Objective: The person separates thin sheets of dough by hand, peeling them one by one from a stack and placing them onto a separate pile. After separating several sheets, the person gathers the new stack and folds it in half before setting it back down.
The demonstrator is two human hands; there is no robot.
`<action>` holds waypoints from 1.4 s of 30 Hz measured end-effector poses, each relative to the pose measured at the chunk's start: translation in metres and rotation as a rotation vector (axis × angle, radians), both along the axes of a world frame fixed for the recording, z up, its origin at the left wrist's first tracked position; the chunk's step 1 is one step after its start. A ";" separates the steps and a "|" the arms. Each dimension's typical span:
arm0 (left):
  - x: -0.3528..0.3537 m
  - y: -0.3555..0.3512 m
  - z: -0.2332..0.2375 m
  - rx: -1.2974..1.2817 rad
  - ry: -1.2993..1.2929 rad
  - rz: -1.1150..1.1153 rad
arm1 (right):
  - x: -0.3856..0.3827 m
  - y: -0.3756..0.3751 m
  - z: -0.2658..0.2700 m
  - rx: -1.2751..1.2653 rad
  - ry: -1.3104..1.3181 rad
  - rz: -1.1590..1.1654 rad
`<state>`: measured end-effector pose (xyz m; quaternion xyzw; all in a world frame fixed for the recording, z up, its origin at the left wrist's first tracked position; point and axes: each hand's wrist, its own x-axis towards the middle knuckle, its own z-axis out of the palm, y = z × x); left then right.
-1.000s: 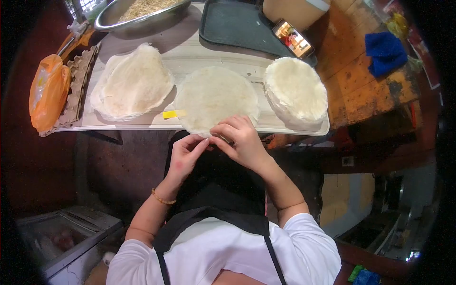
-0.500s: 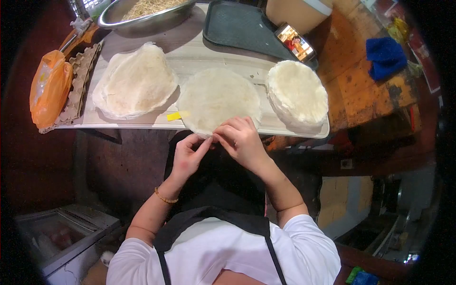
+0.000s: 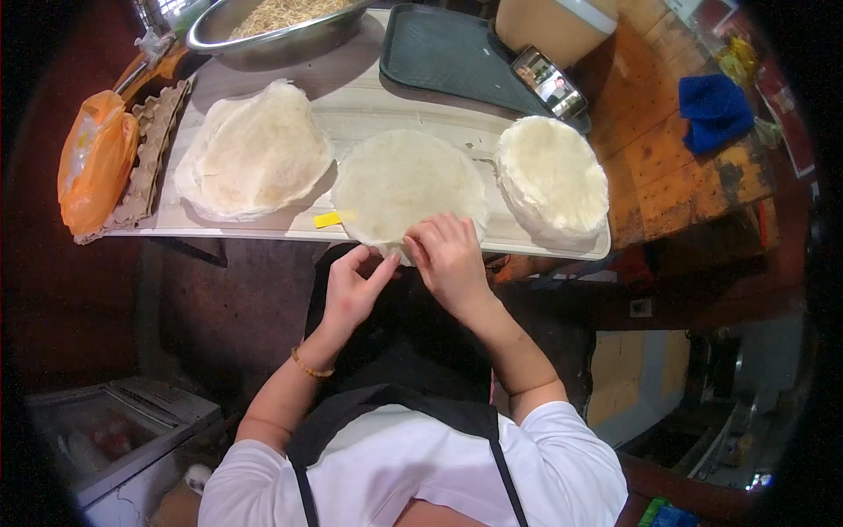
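Observation:
A thin, round, off-white wrapper sheet lies at the middle of the table's near side, its front edge reaching past the table rim. My left hand pinches that front edge between thumb and fingers. Close beside it, my right hand has its fingers bent and pressed together on the same edge, a little to the right. A small yellow strip touches the sheet's left side. To the left sits an uneven pile of wrapper sheets; on the right stands a thick, neat stack of round wrappers.
At the back are a metal bowl of dry strands and a dark tray. A lit phone leans against a tan bucket. An orange bag and egg carton lie left; a blue cloth lies right.
My hands have moved slightly apart along the sheet's front edge, the right one shifting right. The whole view has shifted a little. The piles have stayed put.

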<state>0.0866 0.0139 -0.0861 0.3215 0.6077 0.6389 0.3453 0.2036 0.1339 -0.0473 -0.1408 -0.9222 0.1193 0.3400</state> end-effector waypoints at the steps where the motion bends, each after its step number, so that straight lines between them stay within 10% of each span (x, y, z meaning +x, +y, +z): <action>1: -0.001 0.001 0.002 -0.053 0.011 0.005 | 0.001 0.000 0.001 0.000 0.000 0.000; 28: -0.007 -0.002 0.017 -0.118 0.185 0.058 | -0.015 0.003 0.011 0.063 0.104 -0.178; 42: -0.027 0.000 0.039 -0.202 0.658 0.168 | -0.033 0.009 0.014 0.122 -0.066 0.100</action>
